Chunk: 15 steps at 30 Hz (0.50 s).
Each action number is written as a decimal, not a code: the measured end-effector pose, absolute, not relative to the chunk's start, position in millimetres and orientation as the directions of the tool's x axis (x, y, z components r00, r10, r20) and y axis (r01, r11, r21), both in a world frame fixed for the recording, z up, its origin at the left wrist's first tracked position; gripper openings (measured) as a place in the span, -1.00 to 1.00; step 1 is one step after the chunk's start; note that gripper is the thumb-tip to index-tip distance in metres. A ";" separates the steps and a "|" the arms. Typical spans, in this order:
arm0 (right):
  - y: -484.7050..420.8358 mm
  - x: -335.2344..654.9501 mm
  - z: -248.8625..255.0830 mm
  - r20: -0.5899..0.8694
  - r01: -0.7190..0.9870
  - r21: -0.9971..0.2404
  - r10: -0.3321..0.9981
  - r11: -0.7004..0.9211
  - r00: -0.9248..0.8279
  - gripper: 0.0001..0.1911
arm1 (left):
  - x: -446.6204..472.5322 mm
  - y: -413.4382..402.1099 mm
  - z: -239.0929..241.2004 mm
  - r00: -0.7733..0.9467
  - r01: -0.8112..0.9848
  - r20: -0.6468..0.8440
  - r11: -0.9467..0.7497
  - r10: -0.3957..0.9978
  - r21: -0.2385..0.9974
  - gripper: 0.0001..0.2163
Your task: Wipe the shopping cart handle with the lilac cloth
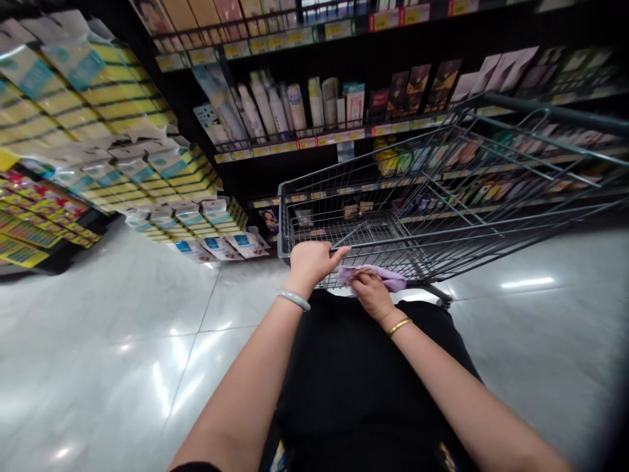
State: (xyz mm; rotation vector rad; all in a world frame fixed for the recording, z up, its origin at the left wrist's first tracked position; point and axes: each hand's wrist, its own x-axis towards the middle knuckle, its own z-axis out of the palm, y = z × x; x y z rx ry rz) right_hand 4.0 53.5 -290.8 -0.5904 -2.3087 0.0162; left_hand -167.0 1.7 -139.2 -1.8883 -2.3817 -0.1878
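A grey wire shopping cart (432, 196) stands in front of me in a store aisle. My left hand (312, 261) is closed around the cart's near rim at its left corner. My right hand (369, 288) presses a lilac cloth (388, 278) against the lower near edge of the cart, fingers curled on the cloth. A pale bangle sits on my left wrist and a gold one on my right wrist.
Dark shelves (344, 137) with bottles and boxes rise behind the cart. Stacks of yellow and white packages (147, 164) fill the left side, down to the floor. Glossy light tiles (122, 341) spread left and right of me.
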 end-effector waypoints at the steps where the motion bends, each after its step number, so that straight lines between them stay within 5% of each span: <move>1: 52.8 6.9 -293.9 0.655 0.408 -0.190 0.425 0.893 -0.625 -0.73 | -166.8 1.3 -139.6 -0.230 0.973 0.157 0.225 0.961 0.046 -0.24; 8: 57.7 0.4 -267.5 0.686 0.417 -0.140 0.392 0.898 -0.613 -0.79 | -167.6 1.0 -142.7 -0.222 0.974 0.174 0.212 0.959 0.076 -0.22; 15: 67.2 29.2 -320.3 0.556 0.353 -0.052 0.321 0.934 -0.767 -0.70 | -168.1 0.8 -142.7 -0.224 0.972 0.185 0.207 0.957 0.110 -0.23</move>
